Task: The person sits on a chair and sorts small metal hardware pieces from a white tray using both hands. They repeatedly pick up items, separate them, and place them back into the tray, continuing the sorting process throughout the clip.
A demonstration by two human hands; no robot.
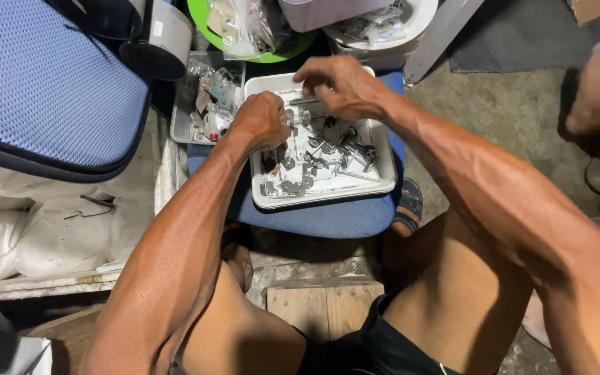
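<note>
A white rectangular tray (383,163) rests on a blue cushion (328,219) and holds several small grey metal screws and washers (328,156). My left hand (262,121) is closed in a fist over the tray's left part, pinching a small metal piece. My right hand (338,83) hovers above the tray's far edge with its fingers closed on a thin metal rod (303,101) that reaches toward my left hand. What exactly lies inside my left fist is hidden.
A second, smaller tray (199,104) of small parts sits to the left. A green bowl (272,52) with plastic bags and a white bowl (383,31) stand behind. A blue padded seat (43,83) is at the left. Another person's bare foot (595,87) is at the right.
</note>
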